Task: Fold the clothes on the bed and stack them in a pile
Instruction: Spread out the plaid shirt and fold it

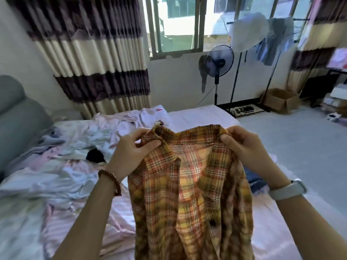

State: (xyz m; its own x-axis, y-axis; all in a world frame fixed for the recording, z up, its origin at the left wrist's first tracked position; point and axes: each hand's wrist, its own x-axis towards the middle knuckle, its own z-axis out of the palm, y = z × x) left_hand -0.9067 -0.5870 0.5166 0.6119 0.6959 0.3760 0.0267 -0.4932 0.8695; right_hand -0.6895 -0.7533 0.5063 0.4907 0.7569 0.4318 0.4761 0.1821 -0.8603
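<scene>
A yellow and orange plaid shirt [191, 194] hangs in front of me above the bed [202, 115], its front open and its collar at the top. My left hand [131, 149] grips the left side of the collar, and my right hand [244, 145] pinches the right side. On the bed behind lie a white garment [150, 114] with a small red mark, a small black item [94, 155] and a blue garment [253, 180] partly hidden by the shirt.
Crumpled pale pink and light blue bedding [62, 166] covers the bed's left half. A grey headboard [16, 117] is at far left. Beyond the bed stand a fan [218, 61], a clothes rack [262, 36] with hanging clothes and a cardboard box [282, 99] on the floor.
</scene>
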